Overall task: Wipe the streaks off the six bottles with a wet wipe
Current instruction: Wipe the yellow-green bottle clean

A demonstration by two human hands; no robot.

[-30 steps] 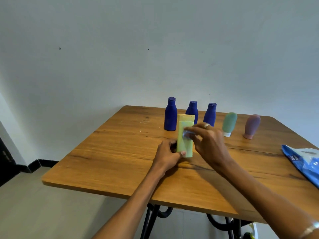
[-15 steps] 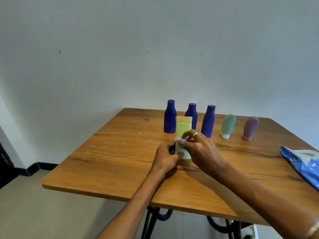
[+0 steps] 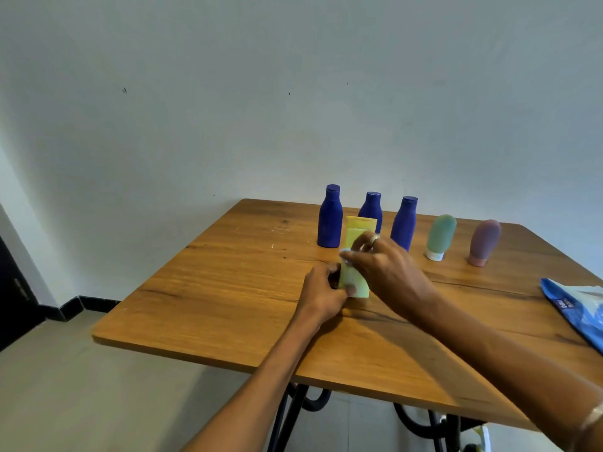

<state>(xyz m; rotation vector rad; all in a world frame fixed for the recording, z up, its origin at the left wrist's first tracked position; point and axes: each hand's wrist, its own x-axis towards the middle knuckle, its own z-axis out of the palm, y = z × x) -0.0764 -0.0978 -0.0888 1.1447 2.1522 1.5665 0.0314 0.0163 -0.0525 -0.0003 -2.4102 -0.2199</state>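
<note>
A yellow-green tube bottle [image 3: 353, 236] stands upright on the wooden table [image 3: 228, 288]. My left hand [image 3: 321, 293] grips its lower end from the left. My right hand [image 3: 385, 267] pinches a small white wet wipe [image 3: 346, 256] and presses it against the tube's front, about mid-height. Behind stand three dark blue bottles [image 3: 329, 221] [image 3: 371, 207] [image 3: 404, 223] in a row. To their right stand a green bottle [image 3: 440, 236] and a mauve bottle [image 3: 484, 241], both cap down.
A blue wet-wipe pack [image 3: 577, 308] lies at the table's right edge. The table's left and near edges drop to a grey floor, with black metal legs [image 3: 287, 415] underneath. A pale wall rises right behind the bottles.
My right hand with the wipe slid down the tube's front from near the top, then stayed about mid-height. My left hand kept its grip at the base.
</note>
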